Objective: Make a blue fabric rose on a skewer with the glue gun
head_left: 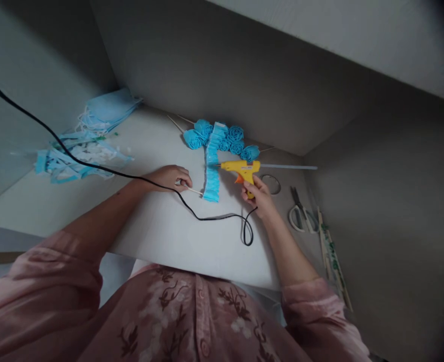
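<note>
My right hand (pixel 258 195) is wrapped round the handle of a yellow glue gun (pixel 242 170), a finger near its orange trigger. The gun's nozzle points left, over the middle of a pleated blue strip (pixel 212 163) that lies lengthwise on the table. A clear glue stick (pixel 290 167) sticks out of the gun's back. Between the fingers of my left hand (pixel 172 179) is a thin wooden stick (pixel 195 191), its tip at the strip's near end. Several blue rolled flowers (pixel 235 133) on sticks lie at the strip's far end.
Blue face masks (pixel 111 108) are stacked at the back left, with cut mask scraps (pixel 81 156) heaped nearer. The gun's black cord (pixel 131 176) crosses over my left forearm. A roll of tape (pixel 270 184), scissors (pixel 301 213) and sticks with green bits (pixel 333 256) lie right. Grey walls enclose the table.
</note>
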{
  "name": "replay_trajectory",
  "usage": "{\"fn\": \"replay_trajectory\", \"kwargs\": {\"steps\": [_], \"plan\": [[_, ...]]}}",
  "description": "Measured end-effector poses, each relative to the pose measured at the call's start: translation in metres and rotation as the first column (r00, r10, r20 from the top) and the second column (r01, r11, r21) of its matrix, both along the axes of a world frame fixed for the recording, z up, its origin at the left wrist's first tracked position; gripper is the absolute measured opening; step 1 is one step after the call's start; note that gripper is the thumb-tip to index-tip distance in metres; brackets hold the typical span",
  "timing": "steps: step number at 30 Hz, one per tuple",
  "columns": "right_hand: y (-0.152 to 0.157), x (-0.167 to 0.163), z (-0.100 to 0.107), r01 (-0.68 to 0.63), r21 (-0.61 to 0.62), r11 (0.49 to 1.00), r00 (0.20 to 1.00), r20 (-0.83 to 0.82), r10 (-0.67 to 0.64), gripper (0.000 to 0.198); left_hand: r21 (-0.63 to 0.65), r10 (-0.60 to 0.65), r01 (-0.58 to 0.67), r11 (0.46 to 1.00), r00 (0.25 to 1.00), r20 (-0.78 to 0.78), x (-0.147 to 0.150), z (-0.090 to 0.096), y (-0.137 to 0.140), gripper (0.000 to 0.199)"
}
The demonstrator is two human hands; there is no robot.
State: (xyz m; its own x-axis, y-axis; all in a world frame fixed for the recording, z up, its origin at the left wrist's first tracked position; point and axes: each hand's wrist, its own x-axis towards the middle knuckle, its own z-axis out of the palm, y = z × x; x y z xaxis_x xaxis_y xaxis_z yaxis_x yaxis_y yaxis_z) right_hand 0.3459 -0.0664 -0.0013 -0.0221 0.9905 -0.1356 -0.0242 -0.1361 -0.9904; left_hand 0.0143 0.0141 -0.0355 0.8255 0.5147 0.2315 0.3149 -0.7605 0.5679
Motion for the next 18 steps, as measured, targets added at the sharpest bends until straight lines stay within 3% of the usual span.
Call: {"fn": "replay_trajectory", "kwargs": {"steps": [3,9,14,18], "plan": [[-0.0008,-0.0026,-0.0006,-0.046,0.023,0.999,0.992,0.122,0.043,0.041,0.0,0.017,-0.017,1.0,1.0,-0.009,0.0002,0.0009,-0.0008,0.015],[-0.0002,-0.0006,-0.0001,0.006,0.007,1.0,1.0,-0.021,-0.006,0.045,-0.004,0.0,0.0,1.0,1.0,0.007,0.0004,0.0004,-0.0011,0.014],[-0.0001,-0.0034,-0.0048,-0.034,0.021,0.999,0.993,0.116,0.031,0.04,-0.004,0.015,-0.015,1.0,1.0,-0.011,0.0007,0.0021,-0.0017,0.015],[0.0008,-0.0009,-0.0052,0.006,0.004,1.0,1.0,0.007,-0.006,0.042,-0.007,-0.001,0.001,1.0,1.0,-0.006,0.001,0.0018,-0.0007,0.016]]}}
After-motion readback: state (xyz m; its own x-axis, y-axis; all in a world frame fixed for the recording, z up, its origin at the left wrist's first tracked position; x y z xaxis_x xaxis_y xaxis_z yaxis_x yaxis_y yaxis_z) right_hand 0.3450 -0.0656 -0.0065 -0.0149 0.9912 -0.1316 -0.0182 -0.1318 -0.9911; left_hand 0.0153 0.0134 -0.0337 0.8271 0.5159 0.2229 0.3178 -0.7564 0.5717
